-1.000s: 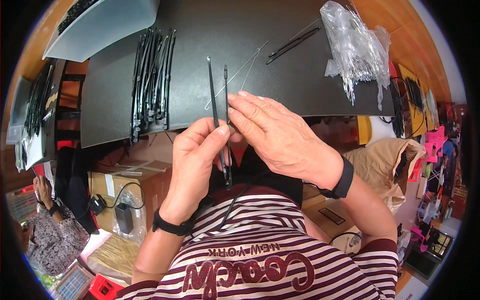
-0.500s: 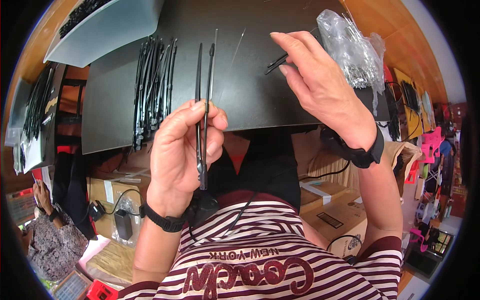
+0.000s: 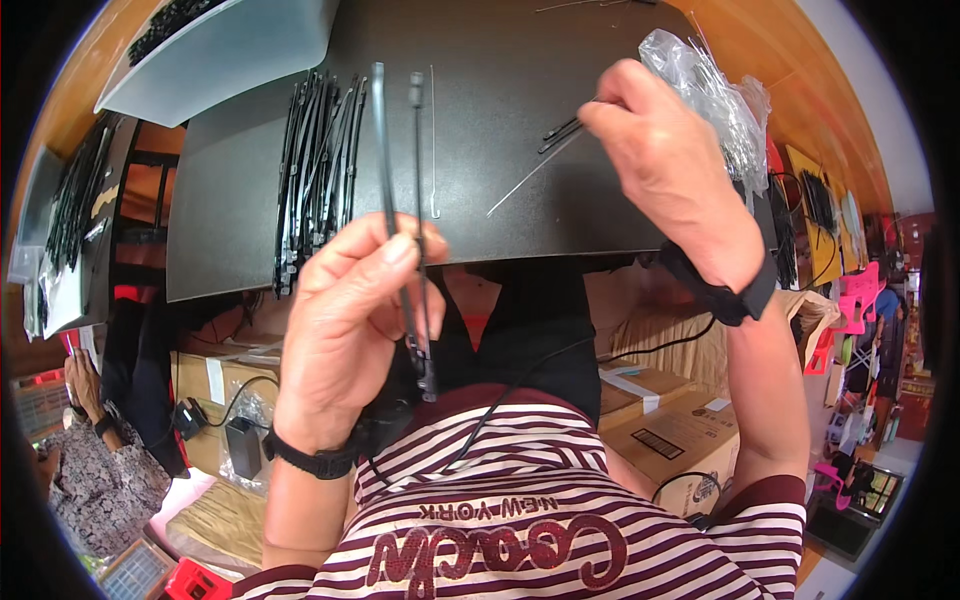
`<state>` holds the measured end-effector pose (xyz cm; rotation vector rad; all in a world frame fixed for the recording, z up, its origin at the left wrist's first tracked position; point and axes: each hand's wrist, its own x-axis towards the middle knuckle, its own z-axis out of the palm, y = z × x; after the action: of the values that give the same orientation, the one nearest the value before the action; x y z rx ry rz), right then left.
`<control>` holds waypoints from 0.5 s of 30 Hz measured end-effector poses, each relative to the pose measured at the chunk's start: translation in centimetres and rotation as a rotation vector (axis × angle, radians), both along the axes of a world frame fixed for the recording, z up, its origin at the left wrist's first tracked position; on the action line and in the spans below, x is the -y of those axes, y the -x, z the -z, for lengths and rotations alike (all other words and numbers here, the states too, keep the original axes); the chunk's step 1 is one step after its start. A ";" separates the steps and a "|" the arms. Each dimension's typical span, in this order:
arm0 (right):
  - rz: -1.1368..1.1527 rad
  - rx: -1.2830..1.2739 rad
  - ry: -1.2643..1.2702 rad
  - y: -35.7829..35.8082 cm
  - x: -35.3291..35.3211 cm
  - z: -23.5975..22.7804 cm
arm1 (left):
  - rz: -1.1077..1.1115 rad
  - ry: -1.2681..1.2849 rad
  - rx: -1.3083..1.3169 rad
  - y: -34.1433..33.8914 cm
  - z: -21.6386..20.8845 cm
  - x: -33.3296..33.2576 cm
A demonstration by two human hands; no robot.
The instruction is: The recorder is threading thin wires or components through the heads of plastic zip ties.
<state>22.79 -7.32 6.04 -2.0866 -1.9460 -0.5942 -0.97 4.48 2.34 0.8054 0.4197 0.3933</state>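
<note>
My left hand (image 3: 350,310) is closed on a pair of long thin black rods (image 3: 418,170) near the table's front edge. The rods stand apart at the top and come together below the fingers, at a thicker black end. Over the right of the table, my right hand (image 3: 665,165) is closed, its fingertips at the upper end of a thin metal wire (image 3: 530,175). Short black pieces (image 3: 560,132) lie beside those fingertips, partly hidden by them. Another thin wire (image 3: 433,130) with a hooked end lies behind the left hand's rods.
A bundle of black rods (image 3: 318,170) lies at the table's left. Behind it stands a white bin (image 3: 230,60) with black pieces inside. A clear plastic bag (image 3: 700,85) of metal wires is at the right. Cardboard boxes (image 3: 670,440) are below; another person's hand (image 3: 82,380) shows far left.
My right hand has gone from spread fingers to a closed pinch. The wire that lay near the table's middle is gone from there; one now slants down from my right fingertips. My left hand has tilted slightly.
</note>
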 end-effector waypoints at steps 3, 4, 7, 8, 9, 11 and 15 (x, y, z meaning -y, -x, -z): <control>0.121 -0.454 -0.019 1.6 1.7 -2.0 | -0.043 -0.014 0.006 0.9 0.0 -0.5; 0.195 -0.874 -0.040 2.7 2.4 -2.8 | -0.057 -0.015 0.003 0.9 -0.2 -0.4; 0.143 -1.377 -0.147 6.3 3.4 -2.4 | -0.041 -0.109 -0.029 -0.3 -1.0 0.8; 0.099 -1.619 -0.195 7.2 3.2 -1.7 | -0.040 -0.107 -0.033 -0.5 -1.1 1.1; 0.054 -1.711 -0.186 7.7 2.9 -0.5 | -0.014 -0.111 -0.029 -0.7 -1.2 1.4; 0.043 -1.850 -0.198 8.3 2.5 1.1 | 0.037 -0.101 -0.012 -0.8 -1.1 1.7; 0.003 -2.027 -0.206 9.0 2.4 2.3 | 0.103 -0.082 -0.049 -0.7 -0.8 2.0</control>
<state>13.74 -9.70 3.69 -1.2018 -0.5238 0.9847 -0.26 2.48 3.16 0.9143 0.4084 0.2970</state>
